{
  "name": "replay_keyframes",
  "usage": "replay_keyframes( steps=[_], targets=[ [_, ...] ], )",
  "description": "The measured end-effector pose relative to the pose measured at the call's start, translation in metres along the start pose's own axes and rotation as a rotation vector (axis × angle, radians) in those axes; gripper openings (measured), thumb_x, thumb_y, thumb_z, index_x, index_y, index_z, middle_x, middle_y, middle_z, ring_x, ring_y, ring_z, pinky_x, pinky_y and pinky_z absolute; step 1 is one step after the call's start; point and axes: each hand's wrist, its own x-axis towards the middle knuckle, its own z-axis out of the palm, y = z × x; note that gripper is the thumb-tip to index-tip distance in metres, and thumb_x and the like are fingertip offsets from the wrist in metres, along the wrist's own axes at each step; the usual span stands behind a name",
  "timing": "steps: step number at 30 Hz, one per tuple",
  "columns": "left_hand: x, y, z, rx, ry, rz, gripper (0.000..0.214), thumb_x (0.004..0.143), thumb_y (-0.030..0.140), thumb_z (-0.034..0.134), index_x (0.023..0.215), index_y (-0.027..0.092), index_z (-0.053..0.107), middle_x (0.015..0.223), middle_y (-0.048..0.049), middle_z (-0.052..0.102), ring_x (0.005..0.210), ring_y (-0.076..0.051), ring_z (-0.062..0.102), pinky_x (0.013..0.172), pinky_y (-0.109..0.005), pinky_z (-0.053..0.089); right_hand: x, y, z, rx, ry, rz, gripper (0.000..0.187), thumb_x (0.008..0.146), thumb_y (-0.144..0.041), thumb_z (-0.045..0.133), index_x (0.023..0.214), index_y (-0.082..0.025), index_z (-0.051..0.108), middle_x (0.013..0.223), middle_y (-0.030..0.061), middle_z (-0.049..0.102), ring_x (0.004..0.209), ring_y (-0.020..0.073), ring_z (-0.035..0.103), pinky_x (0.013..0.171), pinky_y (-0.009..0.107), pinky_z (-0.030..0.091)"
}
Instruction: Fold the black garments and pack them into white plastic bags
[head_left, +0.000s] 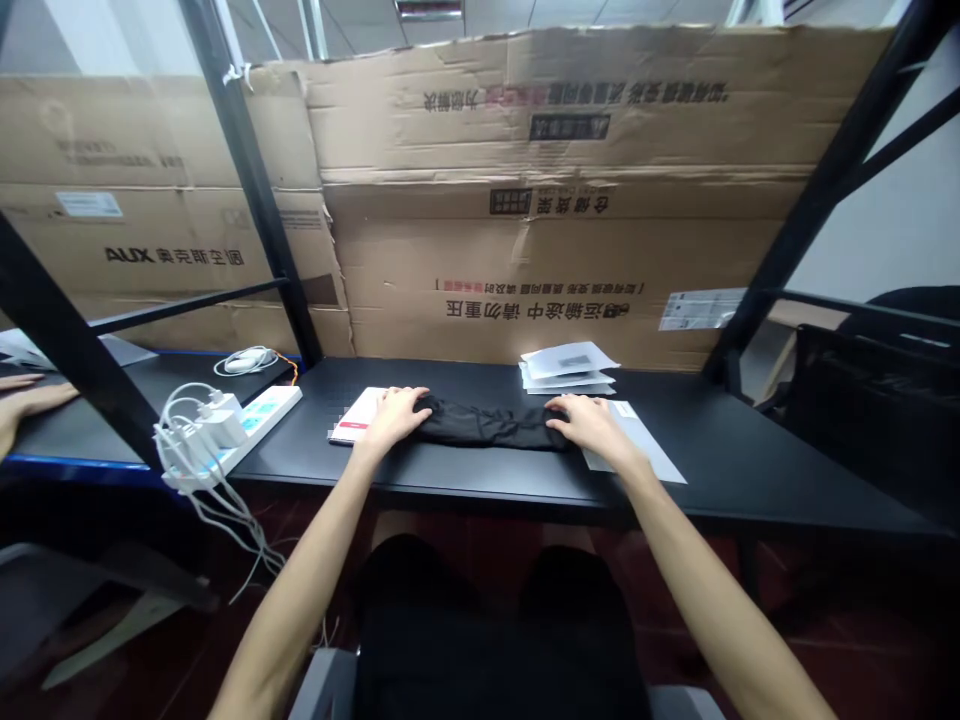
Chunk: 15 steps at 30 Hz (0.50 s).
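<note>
Hands: apart, one at each end of the same bundle, both palm down with fingers spread, pressing flat and not clamped.
Left hand [397, 418]: rests on the near-left end of the black cloth [487, 426], its fingertips on the fabric.
Right hand [592, 425]: lies on the other end of the cloth, fingers curving over it.
Black cloth: a long, narrow, creased fold stretched sideways between the hands, on the black worktop [720, 465].
Under the left hand: a white booklet with a red mark [354, 415], its edge touching the cloth.
Under the right hand: a pale grey sheet [637, 445], angled and sticking out past the wrist.
Beyond the right hand: a small stack of white papers [566, 368], near the cloth but not touching it.
Left of the left hand: a white power strip [240, 432] with plugged-in chargers and tangled white cables [187, 440], and a coiled white cable [247, 361] behind it.
Behind the hands: flattened cardboard sheets [555, 130] with printed lettering, standing upright.
Far left, well apart: another person's hand [34, 398] on a neighbouring bench [97, 410].
</note>
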Motion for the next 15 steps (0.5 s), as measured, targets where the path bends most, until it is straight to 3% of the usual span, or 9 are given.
replay_keyframes(
  steps=[3,7,12,15],
  targets=[
    [0.005,0.004,-0.004,-0.064,-0.009,0.017,0.043,0.094,0.021,0.068,0.136,0.026,0.073,0.130,-0.0102,0.079,0.128,-0.032,0.070,0.123,-0.053,0.040,0.003,-0.001,0.002,0.022,0.027,0.004,0.026,0.094,-0.029,0.066,0.117,-0.026,0.078,0.119,0.0094,0.081,0.116,0.0326,0.070,0.103,0.050,0.046],
    [-0.005,0.010,-0.012,-0.143,0.073,0.049,0.051,0.091,0.013,0.062,0.138,0.026,0.073,0.117,-0.0062,0.079,0.117,-0.026,0.073,0.119,-0.047,0.045,-0.003,-0.008,-0.009,0.088,0.091,0.013,0.028,0.089,-0.025,0.063,0.112,-0.028,0.079,0.110,0.0075,0.078,0.112,0.0322,0.068,0.101,0.050,0.044],
    [-0.041,0.007,-0.037,-0.217,0.124,0.154,0.030,0.095,0.027,0.062,0.117,0.028,0.082,0.117,-0.0056,0.078,0.116,-0.026,0.071,0.120,-0.047,0.046,-0.037,-0.015,-0.036,0.184,0.128,-0.080,0.030,0.088,-0.022,0.056,0.107,-0.028,0.078,0.095,0.0044,0.073,0.102,0.0277,0.067,0.102,0.048,0.044],
    [-0.069,0.000,-0.055,-0.294,0.030,0.209,0.028,0.096,0.033,0.060,0.109,0.029,0.084,0.117,-0.0066,0.076,0.115,-0.027,0.069,0.115,-0.045,0.051,-0.067,-0.015,-0.048,0.207,0.081,-0.163,0.033,0.088,-0.021,0.052,0.107,-0.028,0.078,0.091,0.0036,0.070,0.096,0.0256,0.067,0.111,0.050,0.043]
  ],
)
